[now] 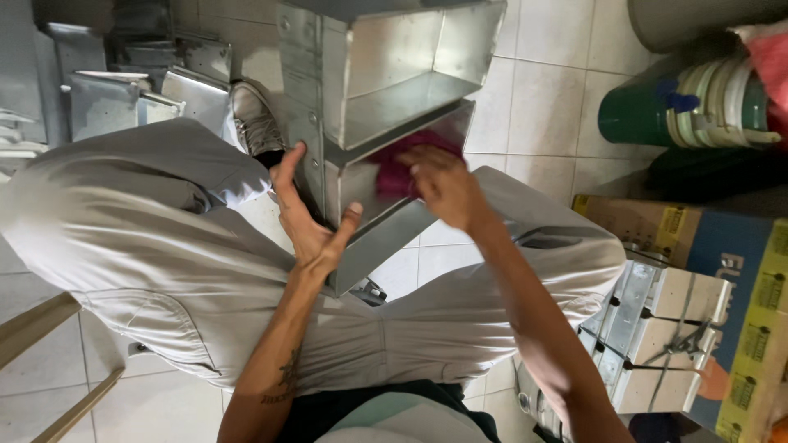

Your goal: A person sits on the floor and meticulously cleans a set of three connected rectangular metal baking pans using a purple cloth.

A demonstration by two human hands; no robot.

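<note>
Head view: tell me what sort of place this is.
Probably a small sheet-metal workshop. The left hand steadies a folded metal box while the right hand wipes inside with a magenta cloth; more metal boxes lie on the tiled floor.

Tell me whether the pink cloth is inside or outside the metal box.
Inside: the pink cloth sits within the lower compartment of the metal box, pressed there by the right hand.

Light grey trousers [164, 246], bare forearms, one tattooed
</note>
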